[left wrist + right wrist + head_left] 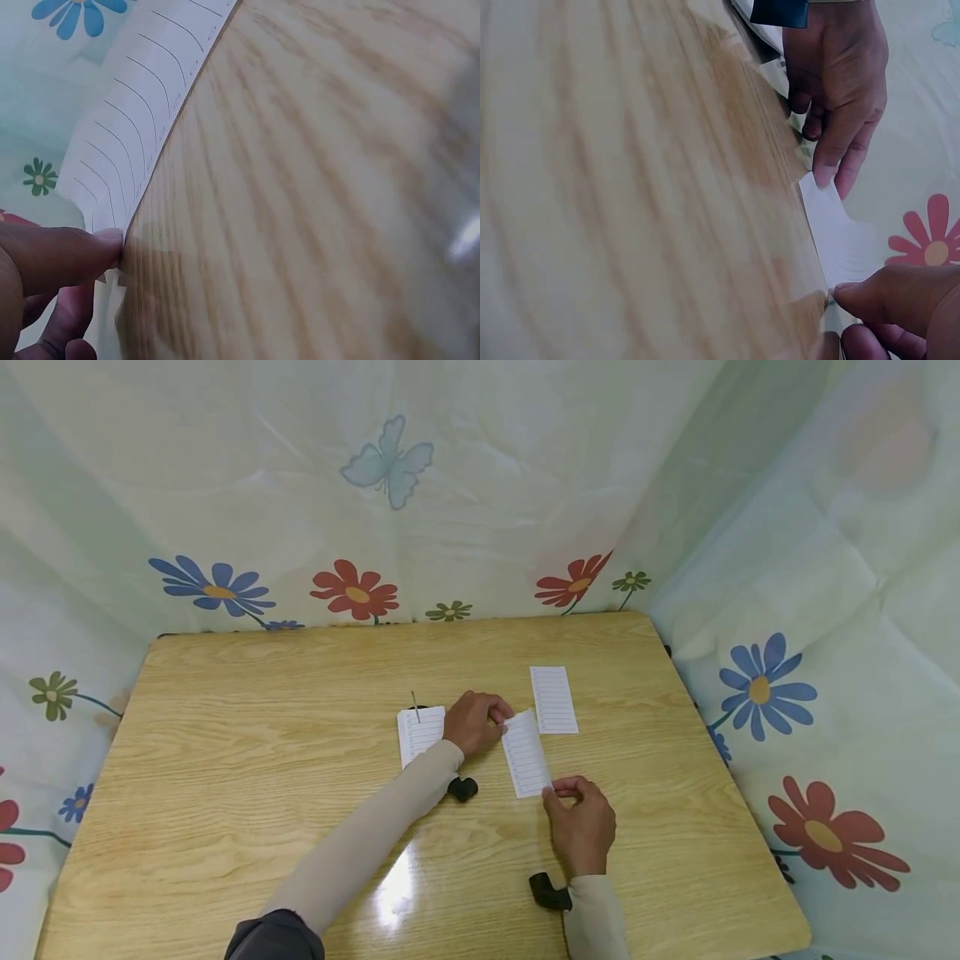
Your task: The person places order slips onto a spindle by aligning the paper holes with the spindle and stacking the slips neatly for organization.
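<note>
A lined white paper sheet (527, 756) is held just at or above the wooden table between both hands; whether it touches the wood is hard to tell. My left hand (474, 723) pinches its upper left corner, thumb against the paper (139, 120) in the left wrist view. At the lower right corner, my right hand (583, 822) grips it between thumb and fingers, also seen in the right wrist view, where the sheet (832, 225) bends slightly. A second lined sheet (554, 700) lies flat just beyond, to the right. Left of my left hand is a stack of lined sheets (420, 731), partly hidden by the forearm.
A thin metal pin or spike (416, 706) stands at the stack's top, with something dark behind it. The wooden table (262, 760) meets a flower-printed curtain (480, 527) at the back and both sides. Black straps or camera mounts (551, 892) sit at the wrists.
</note>
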